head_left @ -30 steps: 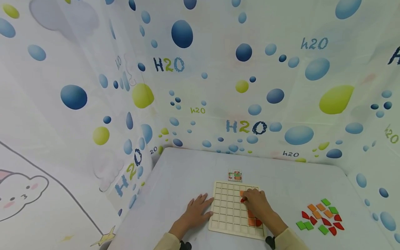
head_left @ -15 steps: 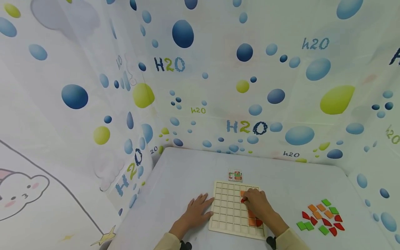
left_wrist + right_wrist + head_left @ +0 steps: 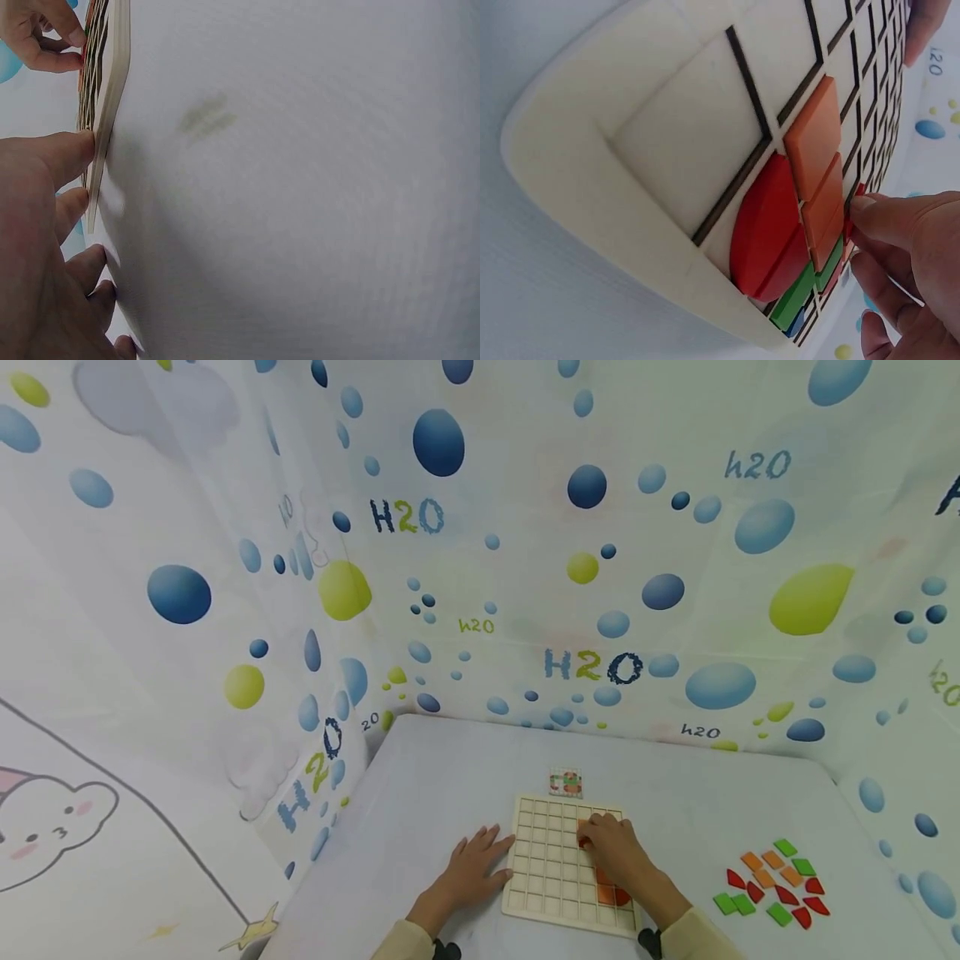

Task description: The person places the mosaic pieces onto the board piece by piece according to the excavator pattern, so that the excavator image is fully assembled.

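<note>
A pale wooden grid board lies on the table. My left hand rests beside it with fingers spread, thumb and index finger touching its left edge. Over the board's right part, my right hand pinches a small red tile between thumb and fingers, at the grid. The fingers hide most of that tile. In the right wrist view, orange square tiles, red curved tiles and green tiles sit in cells along the board's side. A blue tile shows partly behind them.
A small pattern card lies just beyond the board's far edge. To the right, loose red tiles, orange tiles and green tiles lie scattered on the white tabletop. A printed curtain surrounds the table.
My right hand's fingertips have shifted slightly to the left over the red tile, covering more of it in the head view. The left hand stays at the board's edge.
</note>
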Demonstrator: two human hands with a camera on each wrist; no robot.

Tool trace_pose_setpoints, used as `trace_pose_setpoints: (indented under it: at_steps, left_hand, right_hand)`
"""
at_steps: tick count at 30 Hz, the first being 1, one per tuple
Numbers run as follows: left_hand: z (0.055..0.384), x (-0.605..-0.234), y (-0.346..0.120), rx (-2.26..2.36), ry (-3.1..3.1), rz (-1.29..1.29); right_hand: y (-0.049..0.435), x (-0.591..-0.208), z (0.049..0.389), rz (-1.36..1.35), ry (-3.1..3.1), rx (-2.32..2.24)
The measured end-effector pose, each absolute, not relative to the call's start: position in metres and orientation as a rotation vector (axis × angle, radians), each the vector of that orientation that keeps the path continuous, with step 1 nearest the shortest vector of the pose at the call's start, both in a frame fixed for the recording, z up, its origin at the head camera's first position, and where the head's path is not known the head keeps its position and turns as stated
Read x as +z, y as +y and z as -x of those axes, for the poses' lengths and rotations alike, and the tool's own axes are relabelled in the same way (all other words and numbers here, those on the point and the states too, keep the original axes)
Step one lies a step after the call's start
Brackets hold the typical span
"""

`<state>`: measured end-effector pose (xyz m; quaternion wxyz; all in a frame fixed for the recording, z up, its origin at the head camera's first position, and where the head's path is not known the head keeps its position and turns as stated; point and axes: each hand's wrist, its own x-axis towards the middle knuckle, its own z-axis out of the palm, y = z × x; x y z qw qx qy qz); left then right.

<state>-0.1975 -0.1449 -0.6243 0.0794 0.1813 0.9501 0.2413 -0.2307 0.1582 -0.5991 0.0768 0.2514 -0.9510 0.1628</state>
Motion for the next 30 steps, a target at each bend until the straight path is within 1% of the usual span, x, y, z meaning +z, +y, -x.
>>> trace_pose_setpoints:
  at_steps: [10, 20, 24, 30]
  left_hand:
    - [0.198, -0.624, -0.144, 0.729, 2.841, -0.542]
    - [0.196, -0.620, -0.143, 0.704, 2.851, -0.534]
    - [0.197, -0.619, -0.143, 0.702, 2.849, -0.530]
    - [0.198, -0.619, -0.143, 0.703, 2.838, -0.531]
  right_hand:
    - [0.162, -0.605, 0.236, -0.778, -2.839, 0.472]
    - [0.169, -0.607, 0.232, -0.809, -2.788, 0.518]
    - [0.180, -0.604, 0.225, -0.686, -2.855, 0.584]
    - [0.216, -0.598, 0.212, -0.330, -3.053, 0.633]
